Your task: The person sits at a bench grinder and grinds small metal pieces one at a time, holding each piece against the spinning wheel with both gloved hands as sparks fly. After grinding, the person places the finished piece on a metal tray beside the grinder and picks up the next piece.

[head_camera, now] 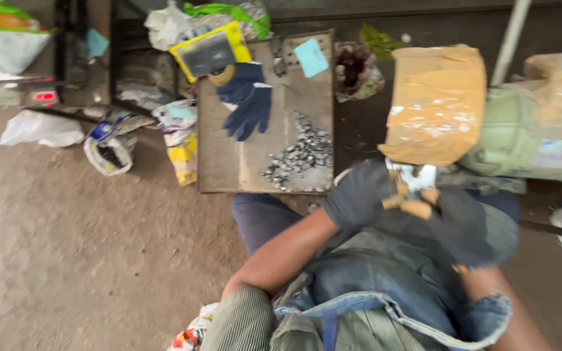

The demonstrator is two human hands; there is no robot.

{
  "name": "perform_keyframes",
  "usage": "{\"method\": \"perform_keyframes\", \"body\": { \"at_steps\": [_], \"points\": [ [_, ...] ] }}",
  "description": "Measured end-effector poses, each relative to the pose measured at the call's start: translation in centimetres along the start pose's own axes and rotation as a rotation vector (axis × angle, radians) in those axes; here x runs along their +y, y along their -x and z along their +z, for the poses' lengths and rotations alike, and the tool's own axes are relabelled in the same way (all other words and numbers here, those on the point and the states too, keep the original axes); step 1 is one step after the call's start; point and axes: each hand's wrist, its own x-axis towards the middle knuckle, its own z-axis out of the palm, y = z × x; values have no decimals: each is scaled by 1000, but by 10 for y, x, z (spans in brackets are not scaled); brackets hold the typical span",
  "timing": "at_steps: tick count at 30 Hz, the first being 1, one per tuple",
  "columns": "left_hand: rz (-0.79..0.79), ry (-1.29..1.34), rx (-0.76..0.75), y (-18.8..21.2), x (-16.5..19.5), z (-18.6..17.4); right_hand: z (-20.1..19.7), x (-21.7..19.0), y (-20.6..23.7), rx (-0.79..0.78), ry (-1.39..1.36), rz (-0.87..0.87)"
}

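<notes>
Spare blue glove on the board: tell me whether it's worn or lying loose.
Lying loose: the blue glove rests flat on the board, no hand inside.

Just one view here, a head-worn camera looking steeply down past the wearer's lap to the dirt floor (66, 247). It sits close above the gloved hands, which land right of centre. The far edge reaches a low board (229, 162) and some bags. Everything's a bit motion-blurred, with no second view to overlap.
</notes>
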Motion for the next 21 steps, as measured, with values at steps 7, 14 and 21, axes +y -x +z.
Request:
{"method": "perform_keyframes", "body": {
  "at_steps": [7, 14, 21],
  "points": [
    [-338, -252, -229, 96, -34, 1, 34, 3, 37, -225, 10, -10],
    [-704, -105, -191, 130, -100, -43, 24, -17, 21, -327, -102, 188],
    [-573, 1137, -55, 81, -6, -15, -13, -56, 10, -422, -654, 474]
  ]
}}
